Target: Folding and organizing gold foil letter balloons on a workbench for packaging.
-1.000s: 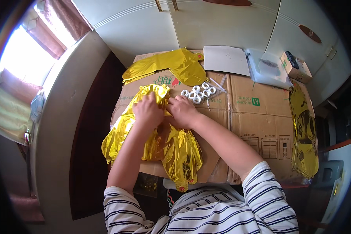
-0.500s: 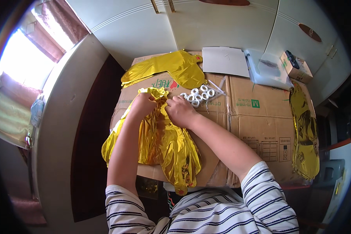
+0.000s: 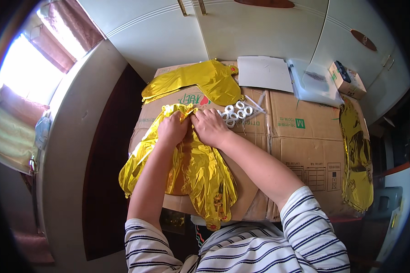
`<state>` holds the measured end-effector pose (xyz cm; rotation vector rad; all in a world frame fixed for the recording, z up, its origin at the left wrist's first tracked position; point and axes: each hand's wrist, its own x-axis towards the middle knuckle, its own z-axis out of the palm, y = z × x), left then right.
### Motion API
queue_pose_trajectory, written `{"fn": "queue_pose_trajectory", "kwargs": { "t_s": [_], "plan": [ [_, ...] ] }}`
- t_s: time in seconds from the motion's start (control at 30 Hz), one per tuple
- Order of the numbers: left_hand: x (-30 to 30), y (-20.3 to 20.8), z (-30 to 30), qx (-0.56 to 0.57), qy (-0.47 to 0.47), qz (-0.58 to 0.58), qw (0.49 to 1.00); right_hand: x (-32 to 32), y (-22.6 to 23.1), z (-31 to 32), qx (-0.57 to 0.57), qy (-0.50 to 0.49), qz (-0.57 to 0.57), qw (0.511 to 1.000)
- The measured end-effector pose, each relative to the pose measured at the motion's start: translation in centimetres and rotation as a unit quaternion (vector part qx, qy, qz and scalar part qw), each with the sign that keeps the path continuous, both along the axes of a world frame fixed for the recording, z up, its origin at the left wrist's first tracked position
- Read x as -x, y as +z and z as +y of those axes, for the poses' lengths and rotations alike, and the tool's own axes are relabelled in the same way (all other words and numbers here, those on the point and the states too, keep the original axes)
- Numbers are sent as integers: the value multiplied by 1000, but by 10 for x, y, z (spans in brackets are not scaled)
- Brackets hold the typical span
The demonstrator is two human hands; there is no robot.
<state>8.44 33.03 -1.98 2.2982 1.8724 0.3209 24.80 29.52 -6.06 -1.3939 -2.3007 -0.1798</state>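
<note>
A crumpled gold foil balloon (image 3: 209, 175), flat and shiny, lies over the near left part of the cardboard and hangs past its front edge. My left hand (image 3: 172, 129) is closed on its bunched upper part. Close beside it, my right hand (image 3: 209, 126) also pinches the foil, its fingers curled near the balloon's upper edge. The two hands almost touch, and the fingertips are partly hidden by the foil and knuckles. Just right of my right hand lie several white ribbon rolls (image 3: 239, 105) in a cluster.
Another flat gold foil balloon (image 3: 205, 79) lies at the back, and a third gold foil piece (image 3: 356, 159) along the right edge. White sheets (image 3: 265, 73), a clear plastic folder (image 3: 312, 82) and a small box (image 3: 348, 81) stand at the back right. Thin white straws (image 3: 255, 103) lie by the rolls. Flattened cardboard (image 3: 300, 141) covers the table.
My left hand has moved slightly right and down, closer to my right hand, drawing the foil with it. The upper end of the balloon is gathered more tightly.
</note>
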Motion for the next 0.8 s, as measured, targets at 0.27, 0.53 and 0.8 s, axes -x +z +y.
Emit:
{"fn": "queue_pose_trajectory", "kwargs": {
  "t_s": [0.27, 0.53, 0.8],
  "plan": [
    [4, -1, 6, -40, 12, -67, 997, 2, -6, 8, 2, -22, 0, 1000],
    [21, -3, 15, -3, 19, -131, 991, -3, 5, 4, 31, -9, 0, 999],
    [45, -23, 33, -34, 39, -224, 973, -2, 11, 11, 38, 24, -90, 995]
  ]
}}
